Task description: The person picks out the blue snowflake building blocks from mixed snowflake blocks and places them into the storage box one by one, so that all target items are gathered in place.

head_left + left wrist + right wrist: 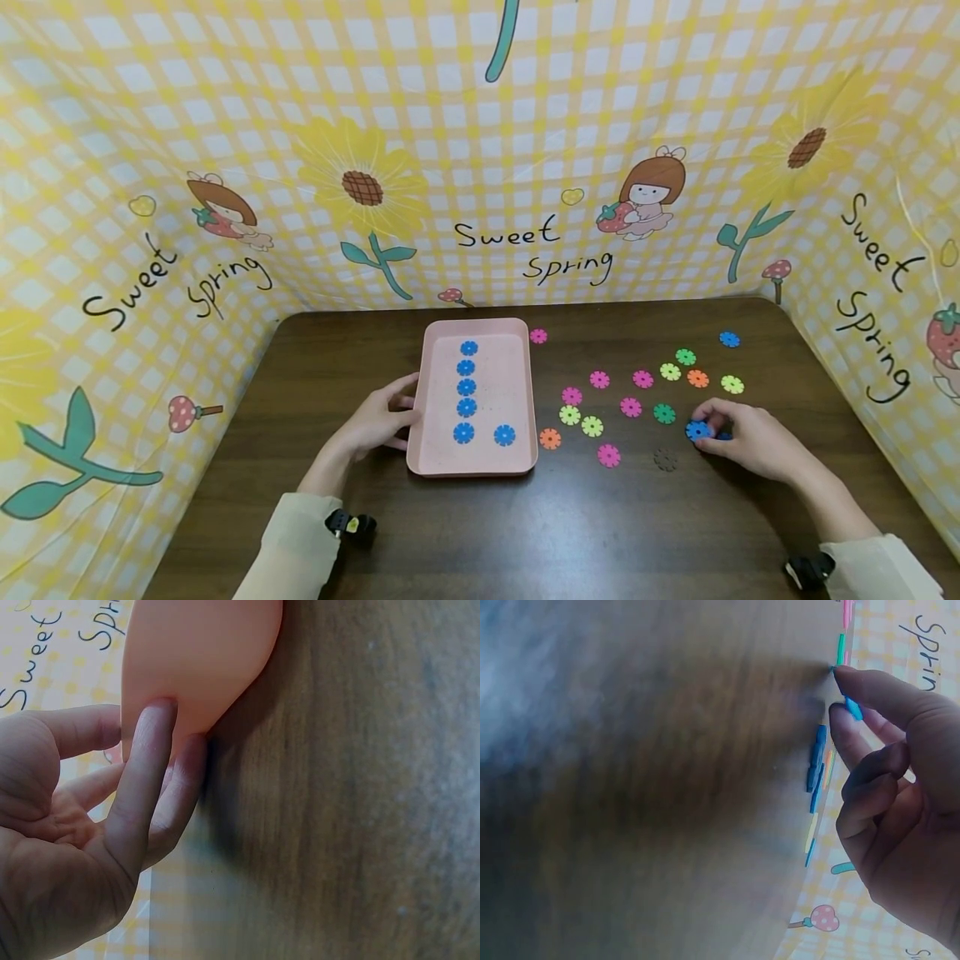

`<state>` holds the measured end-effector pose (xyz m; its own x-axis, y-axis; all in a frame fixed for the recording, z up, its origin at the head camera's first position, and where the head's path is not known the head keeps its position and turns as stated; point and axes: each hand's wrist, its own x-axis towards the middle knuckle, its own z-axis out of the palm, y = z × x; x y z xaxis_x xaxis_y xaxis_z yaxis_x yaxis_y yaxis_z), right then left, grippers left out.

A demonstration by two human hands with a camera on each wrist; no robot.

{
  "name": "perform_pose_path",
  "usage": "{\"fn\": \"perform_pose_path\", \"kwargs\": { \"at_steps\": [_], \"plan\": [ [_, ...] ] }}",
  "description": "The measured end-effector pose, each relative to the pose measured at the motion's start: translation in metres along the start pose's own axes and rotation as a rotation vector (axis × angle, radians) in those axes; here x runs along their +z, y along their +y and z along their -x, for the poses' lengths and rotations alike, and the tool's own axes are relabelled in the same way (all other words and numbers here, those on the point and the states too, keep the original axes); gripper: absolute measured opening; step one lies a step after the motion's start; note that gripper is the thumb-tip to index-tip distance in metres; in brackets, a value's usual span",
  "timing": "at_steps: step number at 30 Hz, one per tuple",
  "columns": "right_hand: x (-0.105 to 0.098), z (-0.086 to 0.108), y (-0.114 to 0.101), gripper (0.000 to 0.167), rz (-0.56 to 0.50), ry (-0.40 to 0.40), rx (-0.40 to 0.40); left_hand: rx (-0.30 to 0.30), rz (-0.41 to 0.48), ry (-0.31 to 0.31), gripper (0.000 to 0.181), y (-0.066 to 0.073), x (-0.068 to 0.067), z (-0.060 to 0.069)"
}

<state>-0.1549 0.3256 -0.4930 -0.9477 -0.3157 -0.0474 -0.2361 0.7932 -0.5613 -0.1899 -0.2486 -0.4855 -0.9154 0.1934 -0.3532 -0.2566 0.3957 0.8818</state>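
In the head view my left hand (378,419) rests against the left side of the pink tray (510,462); in the left wrist view its rather straight fingers (142,780) touch the tray's outer wall (202,652). Five blue flower-shaped discs (467,387) form a column in the tray, and another blue disc (505,435) lies right of the lowest one. At the right, my right hand (757,442) pinches a blue disc (697,430) between thumb and finger, low over the table. A second blue piece (724,436) shows partly beneath that hand.
Pink (631,407), yellow-green (592,427), orange (550,439) and green (664,413) discs are scattered between the tray and my right hand. One dark disc (665,459) lies nearer me, and a blue one (729,339) at the back right. Checked cloth (480,158) surrounds the table.
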Motion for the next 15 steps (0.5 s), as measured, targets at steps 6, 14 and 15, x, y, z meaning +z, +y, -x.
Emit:
{"fn": "perform_pose_path", "kwargs": {
  "at_steps": [6, 14, 15],
  "plan": [
    [-0.001, 0.001, -0.002, 0.031, -0.049, -0.016, -0.008, -0.003, 0.003, 0.002, 0.068, 0.001, 0.001, -0.001],
    [-0.002, 0.002, -0.01, 0.032, -0.109, 0.024, -0.024, 0.0, 0.001, 0.002, 0.067, 0.001, 0.001, 0.001],
    [-0.002, 0.001, -0.012, 0.032, -0.111, 0.034, -0.029, 0.001, 0.002, 0.002, 0.067, 0.001, 0.001, 0.001]
  ]
}}
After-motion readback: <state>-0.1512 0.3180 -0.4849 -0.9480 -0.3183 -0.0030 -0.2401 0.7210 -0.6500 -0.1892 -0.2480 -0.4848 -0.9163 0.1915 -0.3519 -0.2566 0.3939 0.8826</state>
